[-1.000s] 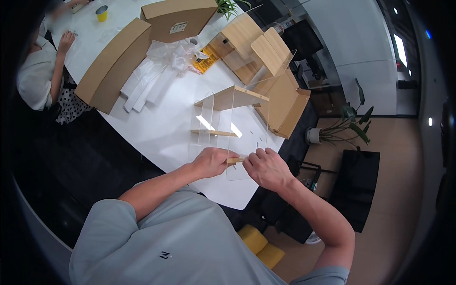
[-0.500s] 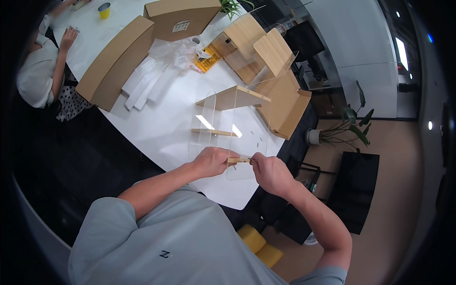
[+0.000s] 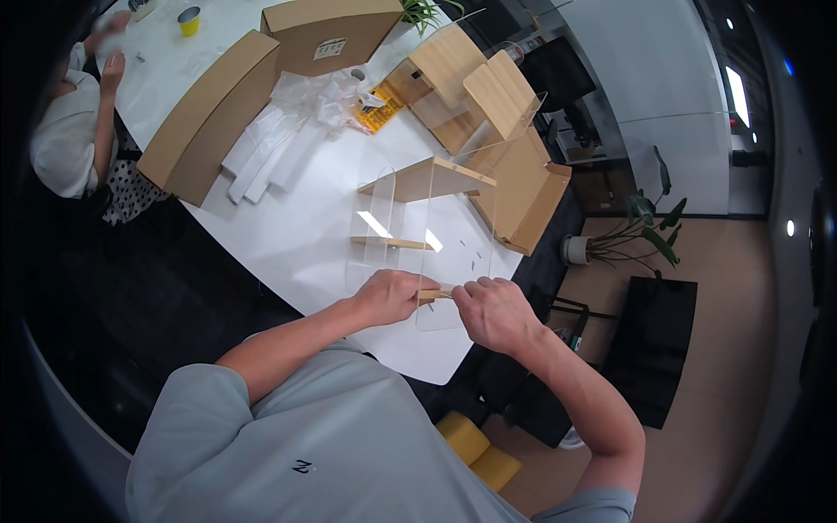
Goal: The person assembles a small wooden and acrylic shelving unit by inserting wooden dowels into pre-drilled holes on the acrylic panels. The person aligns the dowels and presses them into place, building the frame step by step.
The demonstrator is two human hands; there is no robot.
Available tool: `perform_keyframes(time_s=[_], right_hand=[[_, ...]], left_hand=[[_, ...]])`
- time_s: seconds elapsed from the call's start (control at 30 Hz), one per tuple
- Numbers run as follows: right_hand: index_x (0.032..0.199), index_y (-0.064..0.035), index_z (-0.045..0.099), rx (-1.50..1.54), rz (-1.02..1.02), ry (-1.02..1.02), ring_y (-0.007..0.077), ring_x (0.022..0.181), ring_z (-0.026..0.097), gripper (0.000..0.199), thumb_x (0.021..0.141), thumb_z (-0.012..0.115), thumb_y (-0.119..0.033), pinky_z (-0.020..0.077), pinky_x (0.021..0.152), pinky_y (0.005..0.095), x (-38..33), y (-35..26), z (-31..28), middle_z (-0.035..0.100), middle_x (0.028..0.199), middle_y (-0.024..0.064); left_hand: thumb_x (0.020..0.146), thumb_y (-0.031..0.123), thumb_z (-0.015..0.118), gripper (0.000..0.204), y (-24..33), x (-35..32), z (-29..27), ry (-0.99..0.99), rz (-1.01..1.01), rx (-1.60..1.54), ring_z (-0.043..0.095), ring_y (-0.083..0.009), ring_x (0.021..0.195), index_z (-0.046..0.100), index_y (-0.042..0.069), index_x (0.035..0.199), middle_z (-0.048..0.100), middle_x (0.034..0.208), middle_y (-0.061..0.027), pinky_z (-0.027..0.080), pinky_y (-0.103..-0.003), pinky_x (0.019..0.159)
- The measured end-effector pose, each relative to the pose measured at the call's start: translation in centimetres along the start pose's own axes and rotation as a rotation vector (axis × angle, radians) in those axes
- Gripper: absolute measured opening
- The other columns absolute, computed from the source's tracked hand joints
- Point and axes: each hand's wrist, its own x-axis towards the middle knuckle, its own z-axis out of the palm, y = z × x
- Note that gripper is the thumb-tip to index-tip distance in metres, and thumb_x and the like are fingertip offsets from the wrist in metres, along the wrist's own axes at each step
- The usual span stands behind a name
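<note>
Head view: left hand (image 3: 388, 297) grips board (image 3: 428, 295); carton (image 3: 355, 42) labelled.

Worktop (image 3: 261, 248) smooth. Over worktop: clear panel (image 3: 458, 227), glossy, plastic-looking; board (image 3: 414, 181), smooth matt wood-look. On worktop: box (image 3: 209, 122), matt cardboard; wrapping (image 3: 301, 109), crinkled translucent plastic. Beside worktop: shirt (image 3: 349, 427), matt cloth.

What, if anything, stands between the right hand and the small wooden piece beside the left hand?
A clear panel seems to: the wooden piece by the left hand shows within its outline, with the right hand at the piece's right end.
</note>
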Motion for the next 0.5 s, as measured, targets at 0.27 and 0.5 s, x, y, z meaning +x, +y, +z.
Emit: perform_keyframes(time_s=[0.27, 0.5], right_hand=[[0.095, -0.0063, 0.065, -0.097, -0.051, 0.013, 0.027, 0.083, 0.066, 0.01, 0.095, 0.06, -0.014, 0.051, 0.074, 0.0404, -0.17, 0.48, 0.21, 0.068, 0.083, 0.0074], [0.091, -0.0055, 0.064, -0.249, -0.162, 0.018, 0.0271, 0.079, 0.066, 0.009, 0.094, 0.061, -0.014, 0.0502, 0.072, 0.0405, 0.23, 0.2, 0.26, 0.067, 0.079, 0.0083]], left_hand=[[0.091, 0.017, 0.082, 0.028, -0.01, -0.09, -0.06, -0.001, 0.003, 0.01, 0.076, -0.0355, 0.09, 0.08, 0.011, 0.119, 0.08, 0.104, -0.0129, 0.061, -0.043, 0.079], [0.091, 0.016, 0.082, 0.027, -0.13, -0.08, 0.16, 0.009, 0.002, 0.024, 0.076, -0.0353, 0.091, 0.08, 0.011, 0.118, 0.08, 0.103, -0.0124, 0.061, -0.043, 0.078]])
